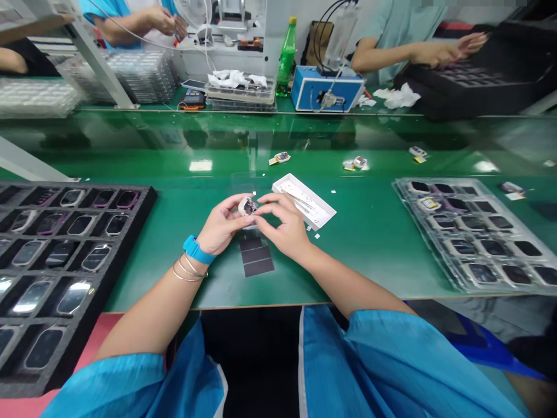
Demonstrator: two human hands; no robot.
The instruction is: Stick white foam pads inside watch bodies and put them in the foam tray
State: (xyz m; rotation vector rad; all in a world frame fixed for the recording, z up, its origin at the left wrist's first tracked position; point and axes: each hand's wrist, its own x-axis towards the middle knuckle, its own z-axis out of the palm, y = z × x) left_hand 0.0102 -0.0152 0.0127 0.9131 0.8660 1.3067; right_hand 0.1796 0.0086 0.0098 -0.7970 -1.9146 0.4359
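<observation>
Over the middle of the green bench, my left hand [223,225] pinches an open smartwatch case [246,206], pale-rimmed with its inner parts exposed. The thumb and fingertips of my right hand [288,225] close on the right edge of the same case; any small part between them is too small to make out. Below the hands lie black rectangular stickers [256,259] on the bench. Just beyond my right hand is a shallow white box [326,218] holding tweezers and small bits.
A dark foam tray [98,290] of watches lies left, a clear plastic tray [450,273] of watches right. Opened watch cases [282,157] with yellow-edged batteries sit on the belt behind. Farther back stand a green bottle [286,61] and a blue machine [324,90]. Co-workers' hands [162,22] are across.
</observation>
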